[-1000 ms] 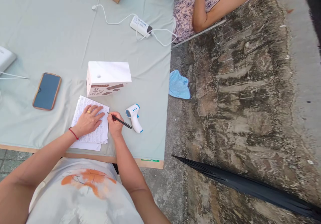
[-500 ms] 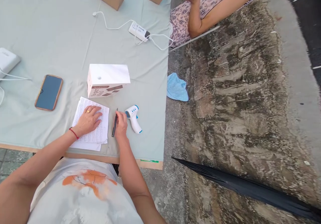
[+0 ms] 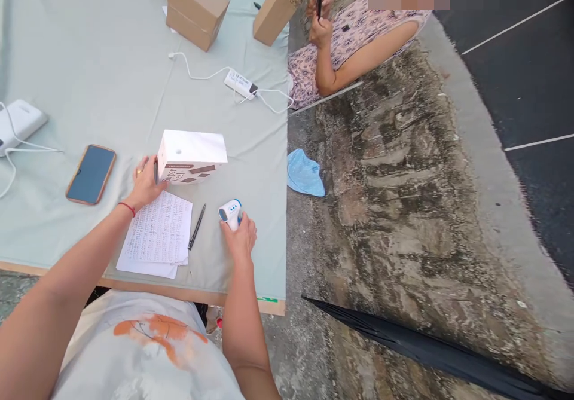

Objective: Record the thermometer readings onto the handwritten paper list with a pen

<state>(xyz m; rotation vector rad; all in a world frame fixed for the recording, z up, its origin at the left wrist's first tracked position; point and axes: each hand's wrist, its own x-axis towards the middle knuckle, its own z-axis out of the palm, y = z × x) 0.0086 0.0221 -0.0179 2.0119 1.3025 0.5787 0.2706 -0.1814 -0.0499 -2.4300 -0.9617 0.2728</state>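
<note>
My left hand [image 3: 147, 183] is at the left end of a small white and brown printed box [image 3: 194, 147]. Its thumb lies at the front corner and its fingers curl along the left side, partly hiding it. My right hand [image 3: 242, 238] is closed around the handle of a white and blue infrared thermometer [image 3: 230, 211], which lies on the cloth with its head showing. Between my hands, a black pen [image 3: 197, 226] lies beside a stack of handwritten paper sheets [image 3: 156, 232].
A phone [image 3: 91, 174] and a white power bank [image 3: 21, 124] with cables lie on the left. Two cardboard boxes [image 3: 197, 9] and a white device [image 3: 241, 84] with a cable are farther back. Another person's hands [image 3: 320, 26] hold a dark phone. A blue cloth [image 3: 305, 173] shows past the table edge.
My right hand has let go of the pen and moved right onto the thermometer. My left hand has left the papers and moved forward to the box. The view has shifted slightly.
</note>
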